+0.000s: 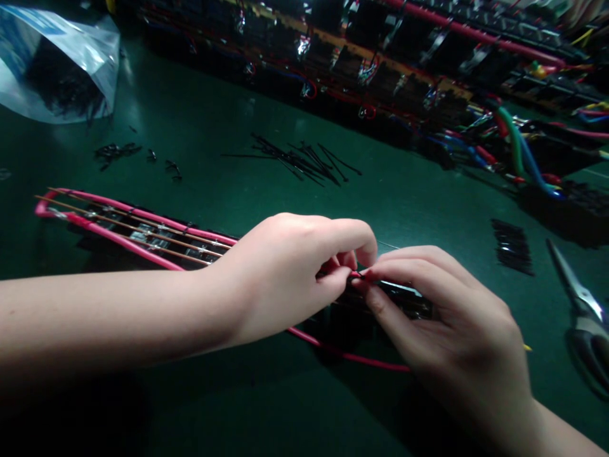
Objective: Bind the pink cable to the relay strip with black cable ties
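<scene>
A long black assembly [143, 231] with copper-coloured rods and a pink-red cable [128, 204] along its edges lies slantwise on the table. My left hand [295, 266] reaches over its middle, thumb and forefinger pinched together. Right beside it, my right hand [447, 317] pinches from the other side, its fingertips nearly touching the left ones. Between them shows a bit of black cable tie [360, 275] against the red cable. The fingers hide which part of the tie each hand grips. A lower stretch of red cable [352, 357] curves out beneath my hands.
Loose black cable ties [299, 158] lie behind my hands, with small black clippings [117, 151] further left. A clear plastic bag [66, 70] of black ties is at upper left. Scissors [580, 298] and a tie bundle [512, 246] lie right. A large wired assembly [361, 57] spans the back.
</scene>
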A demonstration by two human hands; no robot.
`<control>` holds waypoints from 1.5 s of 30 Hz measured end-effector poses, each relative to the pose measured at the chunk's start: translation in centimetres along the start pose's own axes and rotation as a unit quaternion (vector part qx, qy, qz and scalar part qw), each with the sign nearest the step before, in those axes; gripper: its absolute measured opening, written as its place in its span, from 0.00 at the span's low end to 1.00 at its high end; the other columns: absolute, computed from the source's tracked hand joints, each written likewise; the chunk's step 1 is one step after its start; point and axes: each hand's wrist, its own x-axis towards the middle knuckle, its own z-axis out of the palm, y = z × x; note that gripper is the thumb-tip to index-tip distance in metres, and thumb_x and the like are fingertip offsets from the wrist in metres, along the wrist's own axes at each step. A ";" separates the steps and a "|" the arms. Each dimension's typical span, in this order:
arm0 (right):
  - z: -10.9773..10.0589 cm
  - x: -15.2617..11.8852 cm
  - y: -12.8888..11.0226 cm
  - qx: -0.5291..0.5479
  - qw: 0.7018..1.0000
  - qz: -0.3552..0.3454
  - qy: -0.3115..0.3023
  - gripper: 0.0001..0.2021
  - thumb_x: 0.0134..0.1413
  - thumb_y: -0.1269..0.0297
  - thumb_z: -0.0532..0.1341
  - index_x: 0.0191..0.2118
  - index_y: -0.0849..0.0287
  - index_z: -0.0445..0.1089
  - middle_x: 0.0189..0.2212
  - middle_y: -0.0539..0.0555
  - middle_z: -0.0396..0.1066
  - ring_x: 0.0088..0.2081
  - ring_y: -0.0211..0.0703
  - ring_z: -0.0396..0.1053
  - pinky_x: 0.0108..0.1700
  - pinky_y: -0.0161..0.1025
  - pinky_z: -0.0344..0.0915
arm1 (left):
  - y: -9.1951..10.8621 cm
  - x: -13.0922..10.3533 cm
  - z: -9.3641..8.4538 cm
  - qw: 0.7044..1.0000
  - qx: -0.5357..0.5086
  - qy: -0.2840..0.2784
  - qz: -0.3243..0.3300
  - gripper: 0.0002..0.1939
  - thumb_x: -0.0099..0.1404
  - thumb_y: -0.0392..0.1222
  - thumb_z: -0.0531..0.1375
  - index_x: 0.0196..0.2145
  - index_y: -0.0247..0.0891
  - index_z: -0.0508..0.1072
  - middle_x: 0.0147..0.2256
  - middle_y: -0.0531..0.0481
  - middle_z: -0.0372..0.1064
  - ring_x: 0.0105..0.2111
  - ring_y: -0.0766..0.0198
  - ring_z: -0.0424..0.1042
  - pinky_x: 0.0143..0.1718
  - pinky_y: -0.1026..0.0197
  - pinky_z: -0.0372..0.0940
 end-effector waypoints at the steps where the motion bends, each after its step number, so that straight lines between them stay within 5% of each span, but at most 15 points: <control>1: 0.0 0.1 0.0 -0.006 1.000 0.001 -0.005 0.08 0.58 0.76 0.64 0.40 0.56 0.71 0.38 0.54 0.74 0.40 0.46 0.74 0.39 0.44 0.73 | 0.0 0.0 0.0 1.000 -0.002 -0.002 -0.001 0.10 0.63 0.29 0.58 0.36 0.44 0.75 0.34 0.59 0.77 0.34 0.68 0.75 0.35 0.67 0.66; 45: 0.0 0.0 -0.5 -0.010 1.000 0.019 0.009 0.09 0.60 0.78 0.61 0.41 0.56 0.69 0.37 0.54 0.73 0.40 0.44 0.73 0.40 0.42 0.71 | 0.1 0.4 0.0 0.999 -0.025 -0.015 -0.036 0.11 0.61 0.28 0.60 0.33 0.44 0.76 0.32 0.62 0.77 0.33 0.68 0.76 0.32 0.66 0.66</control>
